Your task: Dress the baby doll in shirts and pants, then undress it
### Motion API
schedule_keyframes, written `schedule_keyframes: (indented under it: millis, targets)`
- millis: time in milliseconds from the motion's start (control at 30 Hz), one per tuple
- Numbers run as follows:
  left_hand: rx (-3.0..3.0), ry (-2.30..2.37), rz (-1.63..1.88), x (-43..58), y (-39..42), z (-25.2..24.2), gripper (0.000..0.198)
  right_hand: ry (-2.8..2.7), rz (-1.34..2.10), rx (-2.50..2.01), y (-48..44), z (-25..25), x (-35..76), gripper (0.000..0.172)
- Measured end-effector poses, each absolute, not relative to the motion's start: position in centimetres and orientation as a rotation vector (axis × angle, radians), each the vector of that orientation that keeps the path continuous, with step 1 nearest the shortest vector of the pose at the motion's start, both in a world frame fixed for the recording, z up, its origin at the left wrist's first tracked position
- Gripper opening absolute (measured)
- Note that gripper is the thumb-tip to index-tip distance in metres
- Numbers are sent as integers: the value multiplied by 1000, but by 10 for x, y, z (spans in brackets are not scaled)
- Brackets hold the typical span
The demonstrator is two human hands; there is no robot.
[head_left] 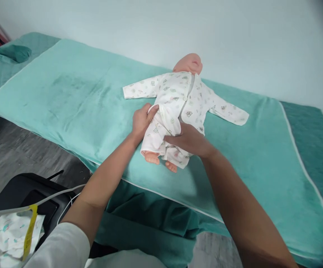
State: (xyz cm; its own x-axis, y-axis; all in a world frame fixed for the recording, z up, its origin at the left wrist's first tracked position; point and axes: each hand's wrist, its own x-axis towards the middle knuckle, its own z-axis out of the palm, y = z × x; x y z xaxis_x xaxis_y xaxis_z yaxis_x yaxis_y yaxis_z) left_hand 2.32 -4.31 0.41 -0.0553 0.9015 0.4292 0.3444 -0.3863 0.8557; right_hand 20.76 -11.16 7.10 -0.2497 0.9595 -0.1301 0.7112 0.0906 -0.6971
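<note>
A baby doll (189,62) lies on its back on a teal towel (74,100), dressed in a white printed sleepsuit (178,100) with both sleeves spread out. My left hand (142,120) grips the suit's fabric at the doll's hip, thumb pressed into the cloth. My right hand (190,141) lies over the doll's legs, fingers closed on the trouser part of the suit. Two bare doll feet (161,160) stick out below the cuffs near the towel's front edge.
The towel covers a bed with a darker green sheet (314,130) against a pale wall. A folded green cloth (13,53) sits at the far left. A black stool (18,193) holds a printed garment (7,234) with a yellow tag at lower left.
</note>
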Motion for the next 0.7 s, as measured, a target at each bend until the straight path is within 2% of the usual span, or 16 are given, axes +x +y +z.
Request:
schedule_keyframes:
  millis: [167,300,500,600,700]
  targets:
    - [1681,1301,1500,24,-46,3,66,-1834,704,-1693,-120,60,197,19]
    - [1584,1215,1505,23,-50,5,66,-1665,547,-1802,-124,51,192,10]
    - [1397,1156,1505,22,-54,9,64,-1729,579,-1673,-126,46,192,12]
    - [1297,1159,1475,21,-55,13,63,-1758,598,-1570,-129,44,196,18]
    - [1178,1096,1440,19,-55,16,59,-1732,595,-1471,-136,39,200,32]
